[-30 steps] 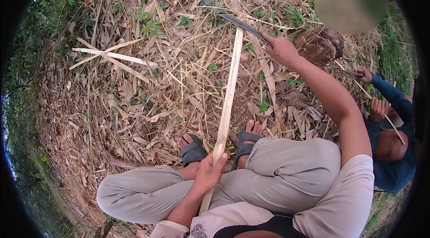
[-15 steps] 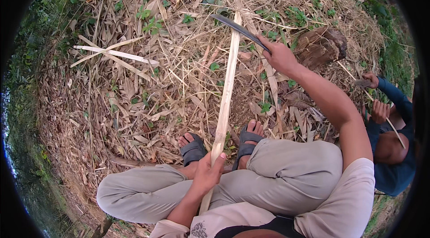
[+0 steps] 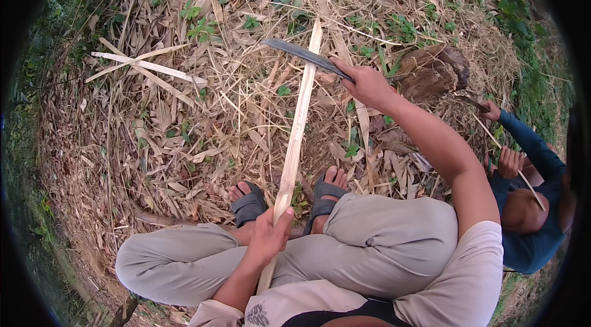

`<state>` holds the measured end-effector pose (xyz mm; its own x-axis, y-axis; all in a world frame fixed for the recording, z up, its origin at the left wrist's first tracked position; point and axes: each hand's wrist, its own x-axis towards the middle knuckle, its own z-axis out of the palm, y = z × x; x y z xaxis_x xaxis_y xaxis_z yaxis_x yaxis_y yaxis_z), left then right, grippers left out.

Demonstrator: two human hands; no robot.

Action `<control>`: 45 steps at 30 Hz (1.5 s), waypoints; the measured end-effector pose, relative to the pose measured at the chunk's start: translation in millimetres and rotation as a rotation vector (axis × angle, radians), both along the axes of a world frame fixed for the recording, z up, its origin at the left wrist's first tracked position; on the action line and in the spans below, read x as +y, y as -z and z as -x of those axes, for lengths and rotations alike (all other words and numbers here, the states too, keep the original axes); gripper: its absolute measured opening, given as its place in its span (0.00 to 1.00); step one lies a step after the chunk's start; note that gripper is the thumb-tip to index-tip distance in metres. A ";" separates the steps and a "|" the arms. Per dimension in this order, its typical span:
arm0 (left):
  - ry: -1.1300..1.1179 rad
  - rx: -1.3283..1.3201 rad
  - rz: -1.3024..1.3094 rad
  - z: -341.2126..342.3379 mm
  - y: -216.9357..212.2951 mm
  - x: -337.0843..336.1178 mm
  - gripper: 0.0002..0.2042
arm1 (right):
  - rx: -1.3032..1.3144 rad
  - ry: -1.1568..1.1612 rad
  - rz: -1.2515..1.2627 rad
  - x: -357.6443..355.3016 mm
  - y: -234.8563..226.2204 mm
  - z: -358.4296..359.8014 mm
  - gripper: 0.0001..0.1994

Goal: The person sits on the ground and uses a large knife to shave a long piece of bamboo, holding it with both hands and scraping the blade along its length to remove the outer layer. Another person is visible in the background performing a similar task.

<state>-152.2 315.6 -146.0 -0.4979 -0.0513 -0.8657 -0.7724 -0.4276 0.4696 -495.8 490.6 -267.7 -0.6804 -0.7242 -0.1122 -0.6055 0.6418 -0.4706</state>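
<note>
My left hand (image 3: 269, 236) is wrapped round the lower part of a long, pale split-bamboo strip (image 3: 295, 136). The strip slants up and away from my lap, between my sandalled feet. In my right hand (image 3: 367, 88) is the handle of a machete (image 3: 297, 51) with a long, dark, slightly curved blade. The blade points left and crosses the strip a little below its far end, seemingly in contact with it. My right arm is stretched forward, and its fingers hide most of the handle.
Several pale strips (image 3: 138, 63) lie crossed on the leaf litter at left. A cut log (image 3: 434, 70) sits beyond my right hand. At right, a person in a teal sleeve (image 3: 529, 136) holds a blade and a thin stick (image 3: 492, 136). Green plants border both sides.
The machete has slid down the strip toward me, its tip now further left. The whole view has shifted slightly. The other person's blade hand has moved outward along the stick.
</note>
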 end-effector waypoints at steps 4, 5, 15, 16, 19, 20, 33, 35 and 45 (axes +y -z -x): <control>0.084 0.019 0.034 -6.5 4.9 8.3 0.12 | -0.113 0.248 -0.266 5.9 -1.0 27.1 0.22; 0.111 0.044 0.035 -5.1 4.7 15.1 0.12 | -0.078 0.345 -0.252 18.8 10.0 46.6 0.21; -0.035 -0.045 -0.179 6.6 -3.4 -10.3 0.20 | -0.157 0.623 0.109 39.2 17.9 27.7 0.25; -0.043 -0.043 -0.183 7.4 -4.8 -10.3 0.22 | -0.210 0.622 0.149 36.2 18.7 21.6 0.24; -0.103 -0.047 -0.218 9.2 -8.7 -14.5 0.26 | -0.238 0.587 0.276 16.2 4.2 -7.6 0.24; -0.129 -0.048 -0.233 9.9 -9.2 -15.9 0.28 | -0.255 0.586 0.342 7.6 -1.0 -22.1 0.25; -0.404 -0.053 -0.543 2.9 6.5 -36.2 0.15 | -0.041 -0.576 0.190 -25.6 -68.3 -158.8 0.36; -0.431 -0.036 -0.487 5.2 2.8 -35.8 0.13 | -0.083 -0.677 0.219 -25.1 -71.0 -165.7 0.34; -0.345 0.044 -0.346 1.1 3.7 -30.1 0.11 | 0.001 -0.525 0.211 -34.1 -76.4 -152.3 0.27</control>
